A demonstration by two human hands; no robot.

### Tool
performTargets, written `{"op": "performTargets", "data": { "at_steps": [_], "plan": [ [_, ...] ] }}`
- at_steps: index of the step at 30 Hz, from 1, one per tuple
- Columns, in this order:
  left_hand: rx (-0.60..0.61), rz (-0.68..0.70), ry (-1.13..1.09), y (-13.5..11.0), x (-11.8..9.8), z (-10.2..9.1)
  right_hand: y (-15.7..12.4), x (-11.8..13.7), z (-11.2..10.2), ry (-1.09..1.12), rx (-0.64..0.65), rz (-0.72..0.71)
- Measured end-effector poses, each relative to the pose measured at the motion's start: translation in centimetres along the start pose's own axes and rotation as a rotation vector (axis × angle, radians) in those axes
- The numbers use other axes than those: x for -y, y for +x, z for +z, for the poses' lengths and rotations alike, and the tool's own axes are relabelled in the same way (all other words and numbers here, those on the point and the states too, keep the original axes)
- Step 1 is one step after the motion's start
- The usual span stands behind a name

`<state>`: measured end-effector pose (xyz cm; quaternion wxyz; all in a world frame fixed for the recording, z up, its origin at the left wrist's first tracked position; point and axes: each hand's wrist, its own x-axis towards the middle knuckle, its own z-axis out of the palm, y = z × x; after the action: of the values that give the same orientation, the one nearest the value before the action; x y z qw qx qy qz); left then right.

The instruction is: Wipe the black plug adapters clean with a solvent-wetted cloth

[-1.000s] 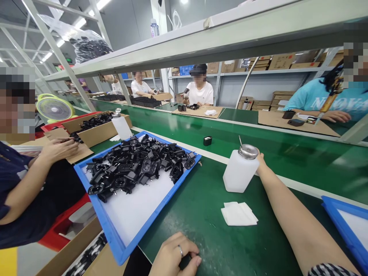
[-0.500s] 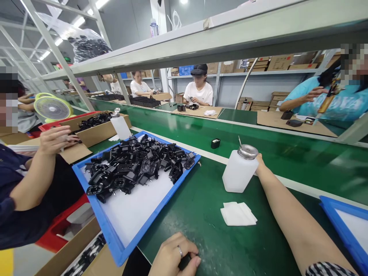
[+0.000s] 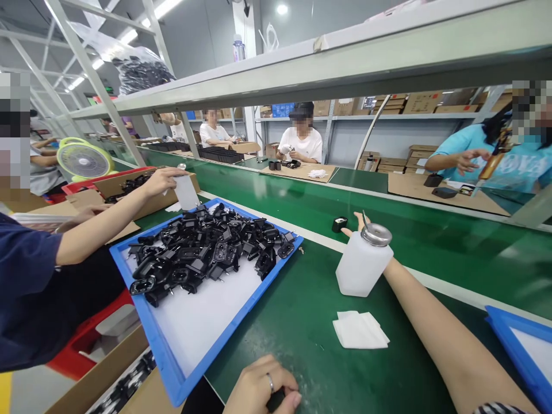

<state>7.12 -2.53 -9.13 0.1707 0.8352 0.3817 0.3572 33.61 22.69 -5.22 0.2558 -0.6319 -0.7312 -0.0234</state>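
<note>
My left hand (image 3: 263, 384) rests at the near edge of the green bench, fingers curled round a small black piece (image 3: 275, 401), mostly hidden. Past the white pump bottle (image 3: 361, 270) reaches my right hand (image 3: 357, 223), partly covered by it, thumb and finger apart. Close to its fingertips is a small black plastic housing (image 3: 339, 225) with a pale inside, on the green strip beyond the white line. Folded white wipes (image 3: 361, 330) lie in front of the bottle. A blue-rimmed tray (image 3: 241, 313) at the left holds a heap of black plug adapters (image 3: 215, 244).
Another blue tray (image 3: 509, 333) stands at the right edge. At the left, a co-worker's hand (image 3: 161, 181) touches a second white bottle (image 3: 186, 192). A shelf beam (image 3: 276, 75) spans overhead. Other people sit across the bench. An open carton (image 3: 99, 379) sits below left.
My right hand has come forward from behind the bottle toward the black housing, which sits farther right in view. The co-worker's hand has moved to the second bottle. My left hand stays put.
</note>
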Motion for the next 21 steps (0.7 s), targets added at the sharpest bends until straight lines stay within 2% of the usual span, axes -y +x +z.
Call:
{"op": "performTargets", "data": {
  "at_steps": [4, 7, 9, 11, 14, 17, 19, 20, 21],
  "plan": [
    [0.034, -0.087, -0.052, 0.1, -0.2, -0.3, 2.4, 1.6, 0.5, 0.048, 0.212, -0.014],
    [0.054, -0.211, -0.102, 0.4, -1.1, -0.7, 3.0, 1.2, -1.1, 0.006, 0.268, 0.036],
    [0.054, -0.308, -0.131, 0.7, -1.7, -1.0, 2.3, 0.3, -3.5, -0.033, 0.273, 0.093],
    [0.065, -0.347, -0.147, 0.8, -2.1, -1.3, 0.5, -1.0, -6.8, -0.067, 0.328, 0.148],
    [0.080, -0.321, -0.146, 0.7, -2.2, -1.4, -3.7, -2.0, -12.0, -0.098, 0.543, 0.237],
    [0.065, -0.274, -0.108, 0.4, -2.1, -1.1, -8.4, 0.2, -15.3, -0.110, 0.799, 0.299],
    [0.039, -0.239, -0.079, 0.2, -2.1, -0.9, -11.3, 3.7, -15.5, -0.046, 0.940, 0.194],
    [0.019, -0.219, -0.067, 0.1, -2.1, -0.8, -12.7, 5.8, -15.1, 0.036, 0.980, -0.026],
    [-0.005, -0.202, -0.056, 0.0, -2.1, -0.8, -13.9, 7.9, -14.2, 0.099, 0.933, -0.191]
  ]
}}
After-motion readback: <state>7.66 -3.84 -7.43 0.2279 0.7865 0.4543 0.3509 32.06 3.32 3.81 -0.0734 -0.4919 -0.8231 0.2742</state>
